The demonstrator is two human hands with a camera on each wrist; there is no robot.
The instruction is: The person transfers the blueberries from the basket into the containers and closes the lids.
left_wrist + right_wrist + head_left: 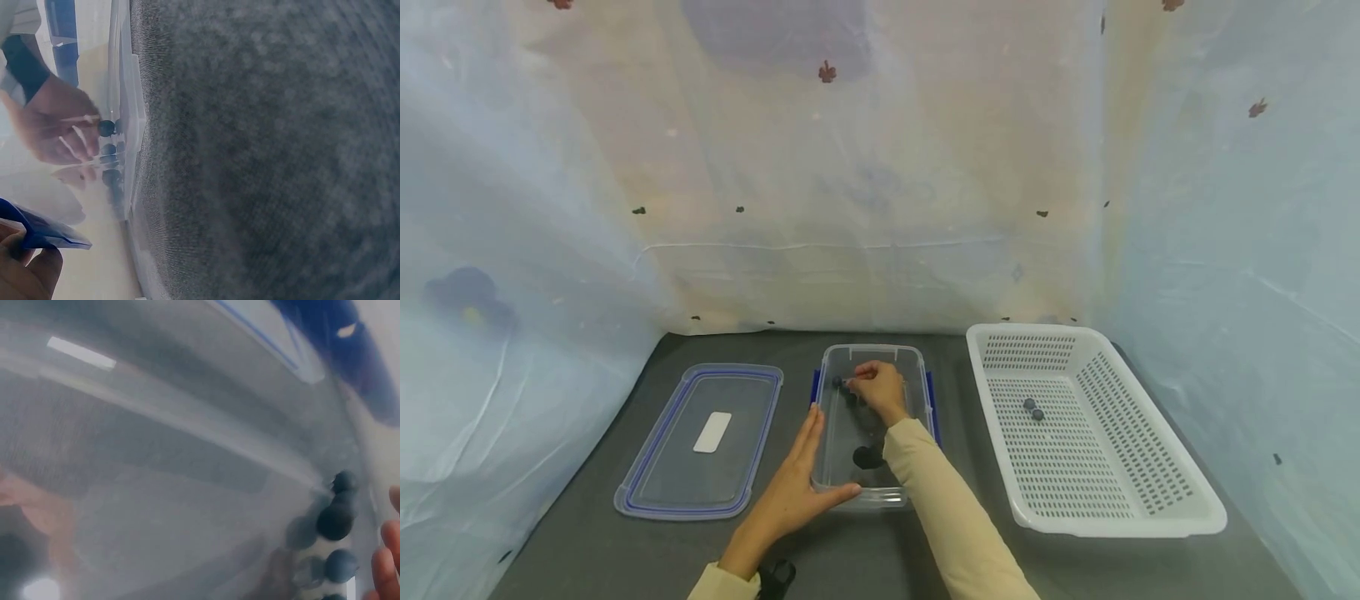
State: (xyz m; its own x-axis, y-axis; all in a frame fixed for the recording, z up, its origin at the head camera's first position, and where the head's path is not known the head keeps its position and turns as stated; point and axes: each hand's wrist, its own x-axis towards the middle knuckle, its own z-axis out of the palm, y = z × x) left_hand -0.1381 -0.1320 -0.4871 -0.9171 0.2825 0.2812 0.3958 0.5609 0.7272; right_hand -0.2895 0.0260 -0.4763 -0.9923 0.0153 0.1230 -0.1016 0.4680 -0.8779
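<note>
A clear plastic container (pixel 850 475) with blue side latches stands before me. Several blueberries (pixel 335 520) gather along one end inside it, and they show near its far left corner in the head view. My right hand (pixel 880 390) reaches into the container beside them, fingers loosely bent; no berry shows between the fingertips (pixel 390 536). With fingers extended along the container's left wall and thumb at its front rim, my left hand (pixel 792 492) touches it. The left wrist view shows left fingers (pixel 45 270) against a blue latch (pixel 47 231).
A clear lid (pixel 677 475) with a blue seal and a white label lies flat on the left. On the right stands a white perforated basket (pixel 1060 475) with two blueberries (pixel 1037 414) in it. Patterned sheeting (pixel 880 283) hangs behind the grey table surface.
</note>
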